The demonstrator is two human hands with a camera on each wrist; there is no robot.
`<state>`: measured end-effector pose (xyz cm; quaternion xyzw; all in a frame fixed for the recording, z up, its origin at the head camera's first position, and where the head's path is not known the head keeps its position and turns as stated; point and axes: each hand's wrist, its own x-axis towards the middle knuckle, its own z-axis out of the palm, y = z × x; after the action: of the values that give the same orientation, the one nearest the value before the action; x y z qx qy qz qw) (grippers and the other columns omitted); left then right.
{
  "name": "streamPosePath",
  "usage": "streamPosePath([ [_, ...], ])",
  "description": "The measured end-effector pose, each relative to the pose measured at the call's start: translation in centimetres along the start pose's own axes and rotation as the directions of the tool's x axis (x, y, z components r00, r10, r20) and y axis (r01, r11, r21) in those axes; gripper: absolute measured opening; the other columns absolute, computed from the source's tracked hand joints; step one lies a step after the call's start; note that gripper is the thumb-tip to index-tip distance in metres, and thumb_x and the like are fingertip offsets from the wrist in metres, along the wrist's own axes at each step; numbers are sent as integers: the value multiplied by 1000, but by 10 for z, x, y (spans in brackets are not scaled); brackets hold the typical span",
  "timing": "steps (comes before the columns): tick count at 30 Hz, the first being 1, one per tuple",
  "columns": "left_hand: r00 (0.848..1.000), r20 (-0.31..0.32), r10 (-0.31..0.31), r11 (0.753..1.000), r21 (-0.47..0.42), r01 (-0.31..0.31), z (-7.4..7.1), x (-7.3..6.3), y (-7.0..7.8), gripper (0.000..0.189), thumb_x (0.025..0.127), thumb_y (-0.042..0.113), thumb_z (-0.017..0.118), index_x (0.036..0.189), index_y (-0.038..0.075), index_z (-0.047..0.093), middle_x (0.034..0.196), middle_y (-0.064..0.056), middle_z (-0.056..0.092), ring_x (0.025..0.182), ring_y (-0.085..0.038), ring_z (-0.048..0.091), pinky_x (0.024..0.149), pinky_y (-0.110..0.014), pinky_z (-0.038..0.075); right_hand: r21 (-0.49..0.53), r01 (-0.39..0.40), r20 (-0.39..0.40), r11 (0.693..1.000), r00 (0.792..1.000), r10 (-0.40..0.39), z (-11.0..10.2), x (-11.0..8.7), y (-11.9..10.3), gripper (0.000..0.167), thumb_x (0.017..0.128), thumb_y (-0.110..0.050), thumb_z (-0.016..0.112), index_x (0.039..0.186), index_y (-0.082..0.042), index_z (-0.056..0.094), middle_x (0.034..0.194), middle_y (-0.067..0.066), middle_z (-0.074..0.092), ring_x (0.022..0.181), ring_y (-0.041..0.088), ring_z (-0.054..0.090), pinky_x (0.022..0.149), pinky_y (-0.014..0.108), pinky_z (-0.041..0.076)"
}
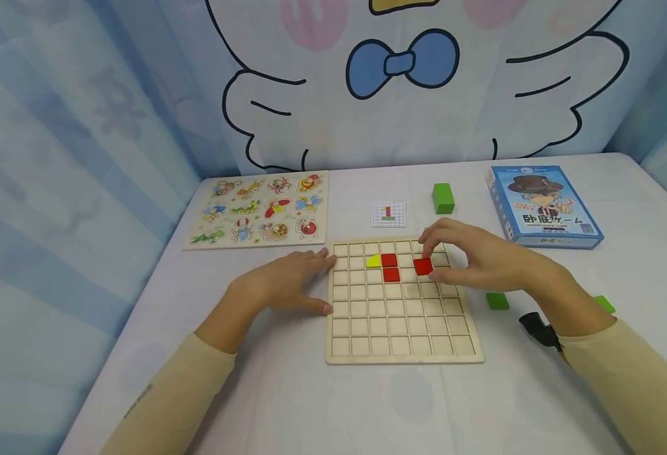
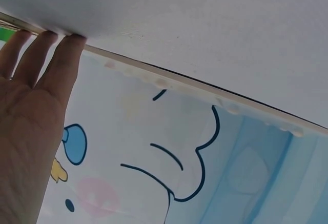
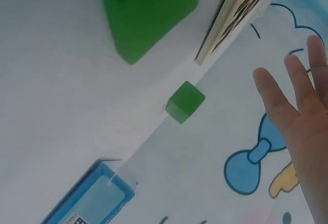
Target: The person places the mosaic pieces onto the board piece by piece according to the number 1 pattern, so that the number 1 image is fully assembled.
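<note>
A square wooden grid board lies on the white table. Along its left edge rests my left hand, fingertips and thumb spread against the side; in the left wrist view that hand has its fingers extended. Over the board's upper right, my right hand pinches a red square tile between thumb and fingers; the tile sits slightly turned to the grid lines. Two red tiles lie one below the other in the upper rows, with a yellow clipped-corner tile left of the top one.
Behind the board lie a pattern card and a green block. An insect picture board is at back left, a blue box at back right. Green tiles and a black connector lie near the right forearm.
</note>
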<state>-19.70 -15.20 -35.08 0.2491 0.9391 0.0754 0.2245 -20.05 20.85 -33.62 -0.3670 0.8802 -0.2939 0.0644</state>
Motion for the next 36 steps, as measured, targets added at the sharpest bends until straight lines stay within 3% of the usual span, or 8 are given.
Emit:
streamPosePath([
  [14, 1000, 3, -25, 1000, 1, 25, 0, 0, 0, 98, 85, 63, 75, 164, 30, 27, 172, 3, 15, 159, -26, 16, 128, -48, 20, 50, -28, 93, 998, 995, 23, 22, 19, -9, 20, 91, -20, 79, 103, -24, 64, 142, 4, 55, 131, 25, 54, 111, 51, 47],
  [18, 1000, -8, -11, 1000, -1, 11, -1, -1, 0, 98, 85, 63, 75, 164, 29, 27, 172, 2, 16, 159, -26, 16, 128, -48, 20, 40, -44, 117, 998, 992, 39, 24, 22, -14, 19, 91, -21, 79, 102, -25, 64, 141, 4, 55, 131, 26, 53, 112, 52, 46],
  [25, 1000, -3, -5, 1000, -1, 5, 0, 0, 1, 97, 86, 62, 75, 164, 29, 28, 172, 1, 16, 159, -26, 17, 128, -47, 20, -2, 6, 132, 1000, 991, -5, 33, 27, -16, 19, 93, -25, 78, 105, -21, 64, 132, 0, 56, 123, 21, 53, 104, 45, 50],
  [31, 1000, -6, 0, 1000, -3, 0, 1, -1, -1, 97, 86, 62, 75, 164, 28, 28, 172, 1, 16, 159, -26, 17, 128, -47, 20, -57, -7, 173, 998, 985, 17, 37, 30, -18, 18, 94, -25, 76, 106, -19, 64, 133, 2, 54, 122, 22, 52, 103, 43, 50],
  [36, 1000, -9, 4, 1000, -1, -4, 1, 0, -1, 97, 86, 62, 75, 164, 29, 28, 172, 1, 17, 159, -26, 18, 128, -47, 21, -85, -40, 181, 996, 982, 55, 36, 29, -20, 12, 93, -23, 77, 95, -23, 65, 137, 3, 54, 123, 24, 53, 103, 44, 50],
])
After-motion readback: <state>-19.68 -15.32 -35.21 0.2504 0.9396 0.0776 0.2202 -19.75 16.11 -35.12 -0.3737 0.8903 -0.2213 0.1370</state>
